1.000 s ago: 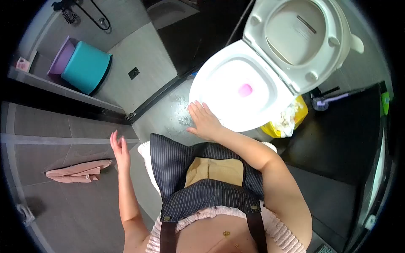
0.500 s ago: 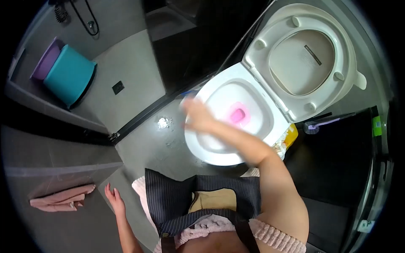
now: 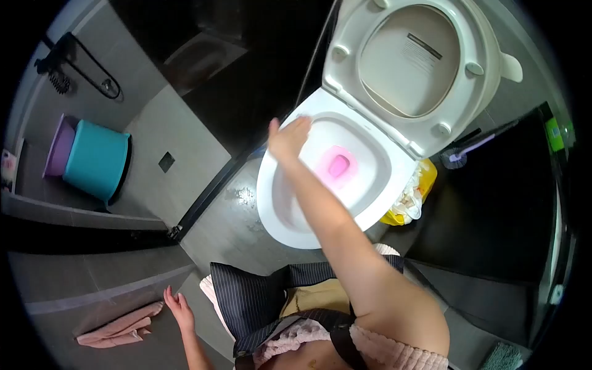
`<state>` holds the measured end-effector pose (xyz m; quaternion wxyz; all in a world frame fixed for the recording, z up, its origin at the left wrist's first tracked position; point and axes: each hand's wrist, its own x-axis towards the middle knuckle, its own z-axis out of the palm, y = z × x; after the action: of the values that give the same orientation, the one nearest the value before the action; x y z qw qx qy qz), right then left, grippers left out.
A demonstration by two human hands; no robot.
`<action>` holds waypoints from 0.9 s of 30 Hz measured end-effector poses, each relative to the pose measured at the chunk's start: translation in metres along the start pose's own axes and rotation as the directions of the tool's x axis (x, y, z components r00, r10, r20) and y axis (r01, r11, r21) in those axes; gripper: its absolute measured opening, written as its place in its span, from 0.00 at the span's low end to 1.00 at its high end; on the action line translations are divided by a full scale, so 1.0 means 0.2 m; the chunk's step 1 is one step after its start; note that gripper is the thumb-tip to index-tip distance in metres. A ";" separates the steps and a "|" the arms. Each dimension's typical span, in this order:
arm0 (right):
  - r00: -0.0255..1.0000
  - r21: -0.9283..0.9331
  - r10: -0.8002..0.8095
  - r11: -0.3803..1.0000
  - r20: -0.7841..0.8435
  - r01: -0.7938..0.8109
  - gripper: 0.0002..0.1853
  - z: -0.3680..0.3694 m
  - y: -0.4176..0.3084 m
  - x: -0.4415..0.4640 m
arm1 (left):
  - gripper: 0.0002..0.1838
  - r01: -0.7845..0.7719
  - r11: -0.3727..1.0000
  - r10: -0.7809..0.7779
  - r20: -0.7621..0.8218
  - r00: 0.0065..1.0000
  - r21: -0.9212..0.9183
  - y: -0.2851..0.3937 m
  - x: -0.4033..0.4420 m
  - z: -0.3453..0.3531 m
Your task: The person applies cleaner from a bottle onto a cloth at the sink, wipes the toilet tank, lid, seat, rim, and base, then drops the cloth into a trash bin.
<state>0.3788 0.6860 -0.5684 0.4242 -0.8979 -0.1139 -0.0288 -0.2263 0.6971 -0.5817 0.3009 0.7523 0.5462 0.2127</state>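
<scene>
My right hand (image 3: pixel 288 139) reaches over the left rim of the white toilet bowl (image 3: pixel 370 211), its fingers apart and nothing visible in it. Whether it touches the rim I cannot tell. Pink liquid (image 3: pixel 338 166) lies at the bottom of the bowl. The toilet seat and lid (image 3: pixel 472 105) are raised. At the lower left my left hand (image 3: pixel 180 310) hangs free with spread fingers, near a pink cloth (image 3: pixel 123 328) on the wall.
A teal tub (image 3: pixel 97 161) and a purple basin (image 3: pixel 60 148) stand in the shower area beyond a dark threshold (image 3: pixel 206 191). Right of the bowl are a yellow bag (image 3: pixel 427 179) with white waste and a purple-handled brush (image 3: pixel 472 150). The floor (image 3: pixel 237 213) looks wet.
My right hand has moved from the front of the bowl up along its left rim. Pink liquid has spread around the pink spot in the bowl. The camera view has shifted.
</scene>
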 end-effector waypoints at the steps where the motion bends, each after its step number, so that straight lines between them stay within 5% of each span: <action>1: 0.997 0.007 0.023 1.000 0.071 -0.024 0.50 -0.01 -0.03 -0.14 | 0.26 -0.035 0.999 0.035 -0.005 0.999 0.009 -0.01 0.01 0.01; 4: 0.994 0.033 -0.011 0.999 0.105 0.007 0.49 -0.03 -0.05 -0.18 | 0.26 -0.083 0.996 0.083 0.010 0.996 -0.011 0.03 0.05 -0.01; 6: 0.985 0.182 0.122 0.978 -0.123 -0.099 0.47 0.08 0.01 0.04 | 0.26 -0.081 0.996 0.083 0.031 0.996 -0.043 0.08 0.05 -0.01; 9: 0.956 0.293 0.279 0.925 -0.091 -0.242 0.45 -0.03 -0.07 0.08 | 0.26 -0.083 0.996 0.084 0.038 0.996 -0.029 0.11 0.05 -0.04; 10: 0.971 0.190 0.196 0.967 -0.140 -0.168 0.44 0.01 -0.06 0.01 | 0.26 -0.084 0.996 0.085 0.055 0.995 -0.016 0.09 0.06 -0.06; 12: 0.982 0.328 0.183 0.926 0.042 -0.186 0.41 0.04 -0.01 -0.24 | 0.26 -0.065 0.997 0.067 0.068 0.995 -0.027 0.07 0.07 -0.06; 14: 0.951 0.250 0.212 0.931 0.225 -0.267 0.40 -0.08 -0.06 -0.57 | 0.26 -0.084 0.996 0.087 0.071 0.994 -0.037 0.05 0.11 -0.04; 16: 0.959 0.080 0.067 0.993 0.276 -0.092 0.31 -0.21 -0.02 -0.84 | 0.27 -0.110 0.993 0.112 0.074 0.991 -0.040 0.07 0.16 -0.03; 19: 0.911 0.087 0.001 0.995 0.412 -0.040 0.32 -0.34 -0.01 -0.91 | 0.26 -0.165 0.986 0.168 0.087 0.982 -0.033 0.16 0.20 0.02; 24: 0.949 0.226 0.287 0.924 0.131 -0.310 0.43 -0.08 -0.13 -0.28 | 0.27 -0.199 0.979 0.203 0.108 0.973 -0.044 0.33 0.15 0.00; 27: 0.939 0.312 0.289 0.889 0.187 -0.336 0.44 -0.15 -0.12 -0.26 | 0.27 -0.188 0.982 0.189 0.102 0.977 -0.017 0.27 0.09 -0.07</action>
<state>0.3232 0.6679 -0.5395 0.5627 -0.8177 0.0004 0.1211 -0.1911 0.7059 -0.5343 0.3101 0.8095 0.4553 0.2032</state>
